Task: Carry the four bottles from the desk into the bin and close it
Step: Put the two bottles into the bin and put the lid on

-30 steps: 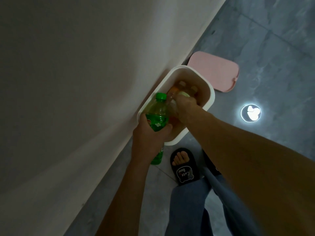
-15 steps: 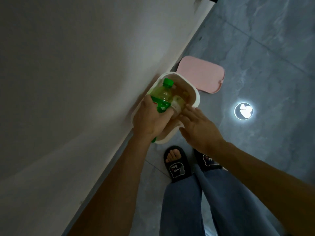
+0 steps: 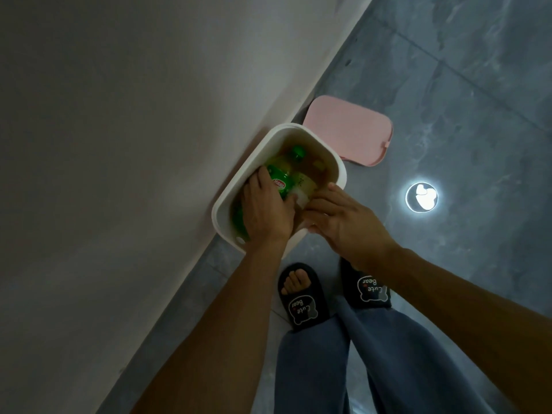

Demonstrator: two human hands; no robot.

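Note:
A white bin [image 3: 340, 167] stands open on the floor against the wall. Inside it lies a green bottle [image 3: 280, 174] with a green cap, tilted toward the far end, and my left hand [image 3: 265, 210] is wrapped around its lower half. Beside it a paler bottle [image 3: 306, 183] with a light label rests in the bin. More bottles deeper in the bin are dim and hard to make out. My right hand [image 3: 340, 222] hovers over the bin's near right rim, fingers spread, touching the paler bottle's end. The pink lid [image 3: 348, 130] lies flat on the floor behind the bin.
A pale wall [image 3: 134, 144] runs along the left, right against the bin. Grey floor tiles [image 3: 463, 100] spread to the right, with a bright round light reflection [image 3: 421, 197]. My feet in black slippers [image 3: 301, 297] stand just in front of the bin.
My left hand has lowered the green bottle from above the rim down into the bin. My right hand let go of its bottle, drew back, then reached in to the paler bottle's end.

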